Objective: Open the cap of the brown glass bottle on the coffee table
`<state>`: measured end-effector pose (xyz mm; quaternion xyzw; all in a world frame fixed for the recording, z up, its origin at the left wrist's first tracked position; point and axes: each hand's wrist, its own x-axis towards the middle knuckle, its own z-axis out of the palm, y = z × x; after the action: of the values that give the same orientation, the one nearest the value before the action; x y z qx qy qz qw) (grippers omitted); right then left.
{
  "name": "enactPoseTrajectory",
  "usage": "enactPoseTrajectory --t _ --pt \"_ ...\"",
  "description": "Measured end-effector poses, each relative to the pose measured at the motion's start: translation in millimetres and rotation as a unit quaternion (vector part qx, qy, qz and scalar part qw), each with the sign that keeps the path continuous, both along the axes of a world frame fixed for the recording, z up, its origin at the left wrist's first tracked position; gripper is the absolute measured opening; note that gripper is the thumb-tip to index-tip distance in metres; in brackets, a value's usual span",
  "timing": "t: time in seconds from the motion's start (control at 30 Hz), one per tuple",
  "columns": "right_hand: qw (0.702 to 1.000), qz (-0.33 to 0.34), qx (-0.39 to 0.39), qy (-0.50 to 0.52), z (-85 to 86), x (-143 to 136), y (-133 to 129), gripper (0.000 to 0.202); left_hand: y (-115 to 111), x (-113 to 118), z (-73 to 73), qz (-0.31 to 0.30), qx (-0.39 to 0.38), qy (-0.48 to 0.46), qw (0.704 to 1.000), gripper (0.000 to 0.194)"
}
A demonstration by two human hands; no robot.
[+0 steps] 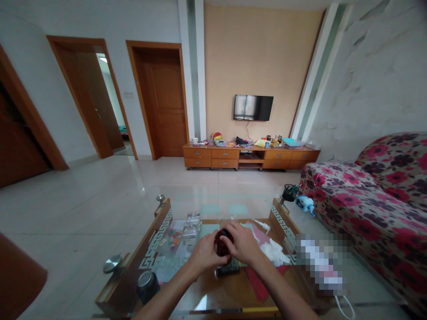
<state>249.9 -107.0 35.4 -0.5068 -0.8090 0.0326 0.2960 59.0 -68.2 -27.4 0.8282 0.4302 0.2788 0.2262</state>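
Observation:
Both hands meet over the middle of a glass-topped coffee table (133, 284). Between them is a dark red round object (220, 244) with a dark top. My left hand (204, 253) has its fingers wrapped round the object's left side. From the right and above, my right hand (243, 240) grips the same object, thumb across its top. Just below the hands lies a black cylindrical item (227, 271). A dark jar with a silvery lid (147, 286) stands beside my left forearm.
Clear boxes (191, 231) and colourful small pieces (173, 240) are left of the hands. White tissue (274, 252) and red cloth (258, 284) lie right. A pixelated patch covers the right edge, near a cable. A floral sofa (353, 191) stands beyond.

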Motion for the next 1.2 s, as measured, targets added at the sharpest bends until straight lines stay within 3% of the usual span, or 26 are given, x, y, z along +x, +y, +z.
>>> enactPoseTrajectory --t 0.13,0.23,0.37,0.5,0.67,0.83,0.93,1.07,1.13,1.2 --pt "0.998 0.051 0.014 -0.033 13.4 1 -7 0.029 -5 -11 11.6 -0.04 -0.021 -0.012 0.999 0.062" --pt "0.999 0.038 0.029 0.004 10.7 13 0 0.039 -7 -20 19.3 -0.062 -0.049 -0.003 0.997 0.065" --pt "0.995 -0.083 0.038 0.039 -17.1 51 25 0.034 -9 -30 21.9 -0.071 -0.059 0.002 0.996 0.075" --pt "0.973 -0.228 -0.027 -0.015 -47.4 99 43 0.03 -7 -36 15.5 -0.076 -0.048 0.008 0.996 0.085" --pt "0.94 -0.312 -0.103 -0.092 -67.5 131 46 0.03 10 -61 7.4 -0.082 0.011 0.056 0.995 0.114" --pt "0.923 -0.323 -0.165 -0.125 -79.3 139 50 0.027 33 -101 9.5 -0.065 0.065 0.074 0.993 0.079" --pt "0.921 -0.328 -0.169 -0.123 -76.5 140 53 0.031 46 -118 8.5 -0.028 0.091 0.071 0.993 0.06" --pt "0.935 -0.317 -0.14 -0.076 -51.5 127 44 0.041 57 -131 0.1 0.007 0.113 0.065 0.991 0.052" --pt "0.957 -0.272 -0.104 0.005 -34.4 110 30 0.045 61 -134 -5.4 0.022 0.117 0.063 0.991 0.058" --pt "0.977 -0.172 -0.068 0.108 -20.5 85 12 0.046 63 -138 -11.0 0.029 0.114 0.059 0.991 0.066"
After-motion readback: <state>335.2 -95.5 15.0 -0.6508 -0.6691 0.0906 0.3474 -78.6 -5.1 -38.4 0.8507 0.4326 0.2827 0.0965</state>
